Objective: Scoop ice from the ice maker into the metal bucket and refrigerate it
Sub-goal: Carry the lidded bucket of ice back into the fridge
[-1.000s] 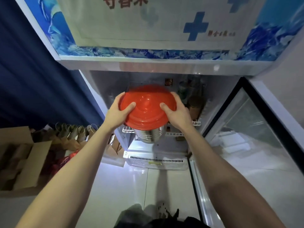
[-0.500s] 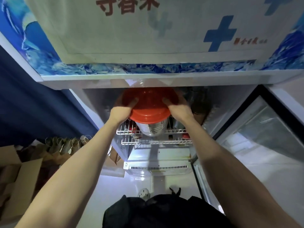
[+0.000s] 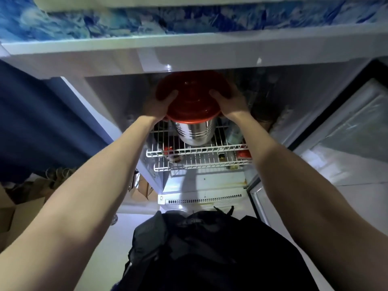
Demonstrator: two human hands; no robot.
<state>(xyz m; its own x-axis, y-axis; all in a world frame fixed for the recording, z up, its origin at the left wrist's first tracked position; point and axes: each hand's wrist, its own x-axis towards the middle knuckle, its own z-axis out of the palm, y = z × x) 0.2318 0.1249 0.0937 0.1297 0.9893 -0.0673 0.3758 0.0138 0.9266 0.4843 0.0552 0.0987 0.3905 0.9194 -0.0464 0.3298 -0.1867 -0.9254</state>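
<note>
Black garment: nearest, at the bottom of the view, with both bare forearms reaching up and forward past it
Left hand: clasps the left edge of the round red plastic lid, thumb laid across the top, fingers wrapped behind the rim
Right hand: clasps the right edge of the same lid, thumb on top, fingers curled round the far side
Ribbed cylindrical steel bucket: hangs under the lid between the two hands, inside the open white refrigerator
Bucket axis: long axis upright, lidded mouth up, base down toward the upper white wire shelf; whether the base touches the shelf cannot be told
Shelves: jars and bottles stand on both wire racks, dim and hard to identify
Right side: glass refrigerator door swung open
Left side: dark blue curtain, brown cardboard boxes below it
</note>
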